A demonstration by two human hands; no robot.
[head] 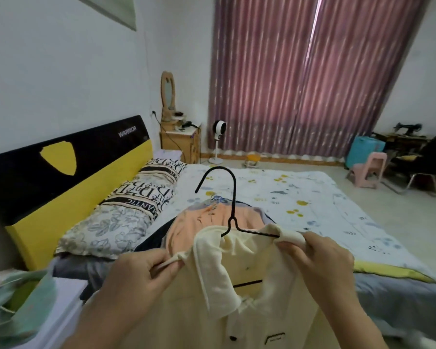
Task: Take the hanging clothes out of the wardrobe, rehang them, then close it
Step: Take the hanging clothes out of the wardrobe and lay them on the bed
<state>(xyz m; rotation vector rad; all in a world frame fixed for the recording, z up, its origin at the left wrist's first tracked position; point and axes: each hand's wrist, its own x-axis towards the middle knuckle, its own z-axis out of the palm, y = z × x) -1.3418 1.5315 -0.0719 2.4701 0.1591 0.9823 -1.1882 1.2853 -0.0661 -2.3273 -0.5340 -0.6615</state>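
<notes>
Fingers of the left hand (146,270) pinch one shoulder of a cream shirt (257,298); fingers of the right hand (320,258) pinch the other, over a black hanger (233,210). The shirt hangs in front of the bed (312,197), where an orange garment (199,222) lies.

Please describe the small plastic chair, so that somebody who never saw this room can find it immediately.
Look at the long purple curtain on the far wall, then go down to the floor at its right end. There, in front of a blue suitcase, stands the small chair. It is pale pink, unlike the black chair beside it.
</notes>
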